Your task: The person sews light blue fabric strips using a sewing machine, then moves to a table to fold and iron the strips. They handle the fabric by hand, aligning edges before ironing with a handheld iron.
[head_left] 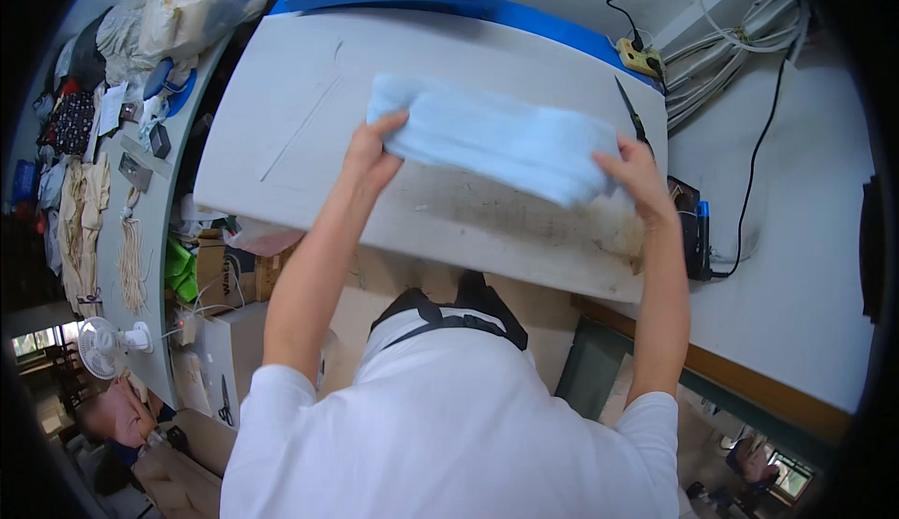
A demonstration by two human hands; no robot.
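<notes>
- Cloth (496,135), pale blue and folded into a long band, lies across the white table (281,126), running from the middle toward the right edge.
- Left hand (372,156) pinches the cloth's left end: the thumb lies on top, the other fingers are tucked under the fold, clamped on the fabric.
- Right hand (637,177) grips the cloth's right end near the table's right edge, fingers curled over the fabric and closed on it.
- Between the two hands the cloth spans slightly slack, its near edge toward the stained front edge of the table.
- Black scissors (632,116) lie at the table's right edge, just beyond the right hand.
</notes>
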